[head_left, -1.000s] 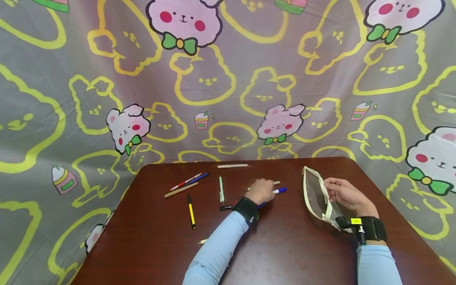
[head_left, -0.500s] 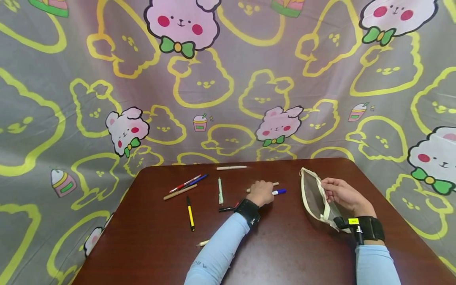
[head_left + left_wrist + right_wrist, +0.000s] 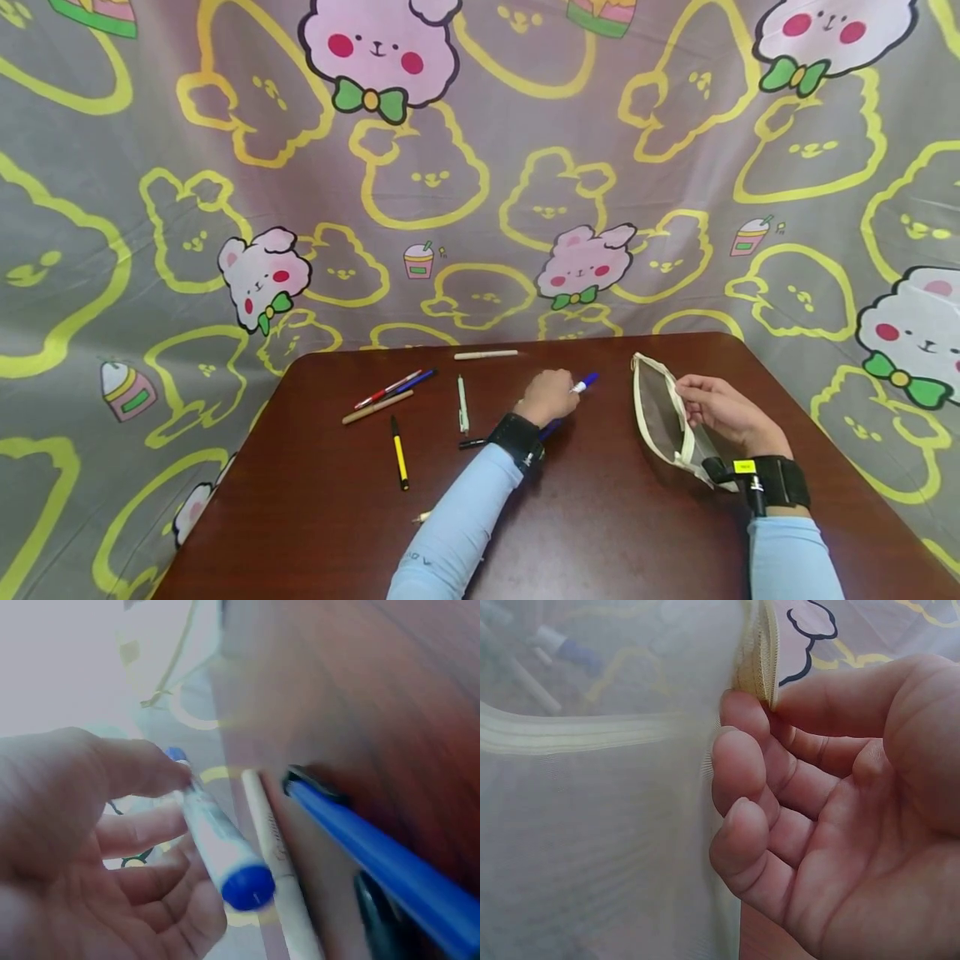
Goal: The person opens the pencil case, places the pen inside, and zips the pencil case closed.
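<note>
My left hand (image 3: 550, 396) pinches a white marker with blue ends (image 3: 219, 832) between thumb and fingers. The left wrist view shows the marker tilted just over the table, next to a cream pen (image 3: 271, 851) and a blue pen (image 3: 375, 855). On the right, my right hand (image 3: 726, 410) grips the zippered edge of a see-through mesh pouch (image 3: 639, 404) with cream trim. Its mouth gapes toward the left. In the right wrist view, thumb and forefinger pinch the zipper tape (image 3: 761, 664), and the other fingers lie curled against the mesh (image 3: 615, 840).
Left on the brown table (image 3: 315, 508) lie a red pen (image 3: 386, 389), a tan pen (image 3: 377, 407), a yellow pen with black ends (image 3: 400, 454) and a pale green pen (image 3: 462, 406). A whitish pen (image 3: 486, 355) lies at the back. Patterned cloth (image 3: 480, 167) hangs behind.
The left hand has taken hold of the marker and raised its blue end, which now points up and to the right. The right hand and the pouch have stayed put.
</note>
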The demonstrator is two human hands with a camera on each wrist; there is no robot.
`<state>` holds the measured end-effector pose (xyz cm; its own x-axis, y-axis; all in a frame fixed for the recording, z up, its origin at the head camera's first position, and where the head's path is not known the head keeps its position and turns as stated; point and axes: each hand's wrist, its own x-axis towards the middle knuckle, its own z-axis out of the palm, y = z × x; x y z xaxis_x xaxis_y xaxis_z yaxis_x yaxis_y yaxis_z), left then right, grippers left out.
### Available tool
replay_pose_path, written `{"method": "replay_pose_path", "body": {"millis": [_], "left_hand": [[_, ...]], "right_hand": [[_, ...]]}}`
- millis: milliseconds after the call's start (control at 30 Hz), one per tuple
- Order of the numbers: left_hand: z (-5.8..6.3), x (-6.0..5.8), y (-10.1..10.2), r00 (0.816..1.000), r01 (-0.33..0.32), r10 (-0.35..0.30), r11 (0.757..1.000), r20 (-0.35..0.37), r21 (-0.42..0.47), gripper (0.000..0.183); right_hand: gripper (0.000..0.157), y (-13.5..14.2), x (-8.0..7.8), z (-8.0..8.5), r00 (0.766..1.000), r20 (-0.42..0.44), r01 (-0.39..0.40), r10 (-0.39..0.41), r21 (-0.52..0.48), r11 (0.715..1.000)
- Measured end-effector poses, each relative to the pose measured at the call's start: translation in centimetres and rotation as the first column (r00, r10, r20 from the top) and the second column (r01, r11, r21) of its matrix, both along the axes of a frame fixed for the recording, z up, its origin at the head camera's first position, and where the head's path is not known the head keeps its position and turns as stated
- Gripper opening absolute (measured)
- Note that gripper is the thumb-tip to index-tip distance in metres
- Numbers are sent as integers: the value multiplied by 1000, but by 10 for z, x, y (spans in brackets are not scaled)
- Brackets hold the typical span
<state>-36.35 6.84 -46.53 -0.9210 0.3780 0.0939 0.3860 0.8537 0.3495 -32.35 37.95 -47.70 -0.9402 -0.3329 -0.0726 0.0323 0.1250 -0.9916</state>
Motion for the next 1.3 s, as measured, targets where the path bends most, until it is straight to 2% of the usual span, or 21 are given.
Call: {"method": "replay_pose_path", "body": {"millis": [100,233,333,400,533,633,767,867,1000,1167,1300], "left_hand": [[2,-3,0,996,-10,-1,992,88,124,17],[1,-4,1,986,-47,9,973,167,227,18],[0,-2,4,973,-96,23,947,231,308,21],[0,-1,7,959,-132,19,913,283,387,21],[-2,4,18,923,-197,-39,806,382,558,19],[-4,9,26,896,-230,-89,746,435,626,19],[-5,17,35,860,-271,-136,693,491,668,19],[-5,22,41,842,-297,-161,658,515,692,19],[-5,26,51,830,-307,-182,640,527,705,19],[-3,29,63,830,-304,-178,652,529,695,18],[-4,31,71,837,-292,-174,661,519,692,20]], "right_hand": [[14,0,0,0,1000,-2,-6,6,-10,1000],[12,0,1,-2,1000,-4,-28,28,-21,999],[13,0,1,-3,998,-11,-58,58,-33,998],[14,1,1,-3,997,-15,-74,74,-43,996],[14,1,1,-3,997,-23,-77,76,-46,996],[13,0,1,-3,998,-26,-67,66,-35,997],[13,-1,1,-5,998,-15,-66,65,-32,997],[13,-1,1,-6,997,-13,-74,73,-39,997],[14,-1,1,-6,997,-18,-76,76,-40,996],[17,-3,0,-4,998,-9,-60,60,-11,998],[19,-7,-2,-2,999,5,-41,41,2,999]]}}
